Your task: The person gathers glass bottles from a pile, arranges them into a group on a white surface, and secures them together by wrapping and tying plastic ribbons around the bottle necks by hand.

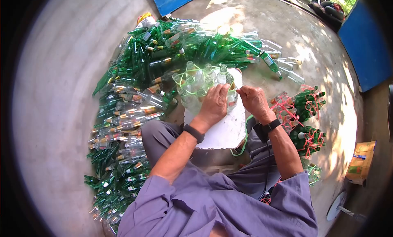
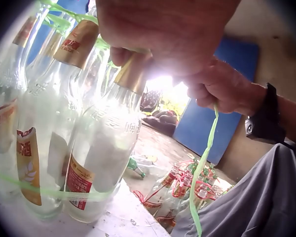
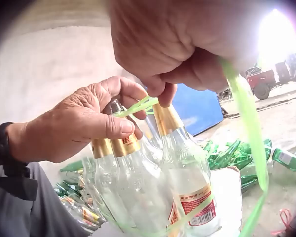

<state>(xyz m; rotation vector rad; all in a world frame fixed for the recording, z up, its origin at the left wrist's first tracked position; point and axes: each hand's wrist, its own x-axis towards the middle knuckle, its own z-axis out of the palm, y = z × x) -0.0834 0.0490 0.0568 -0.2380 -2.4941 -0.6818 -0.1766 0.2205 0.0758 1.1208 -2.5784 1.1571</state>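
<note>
Several clear glass bottles (image 1: 190, 83) stand upright in a cluster on a white board (image 1: 223, 130), with light green strap (image 3: 190, 215) round their lower bodies and more strap among the necks. My left hand (image 1: 215, 102) is at the necks on the near right side; in the right wrist view that hand (image 3: 84, 118) grips a neck, thumb against its gold foil. My right hand (image 1: 254, 102), just right of it, pinches the green strap (image 2: 204, 163), whose tail hangs down. In the right wrist view, the right fingers (image 3: 163, 89) are beside another gold-topped neck (image 3: 167, 118).
Green and clear bottles (image 1: 139, 57) lie heaped behind and to the left. Bottle bundles tied with red strap (image 1: 286, 108) stand on the right. A cardboard box (image 1: 360, 163) sits farther right, and blue panels (image 1: 364, 44) stand at the back.
</note>
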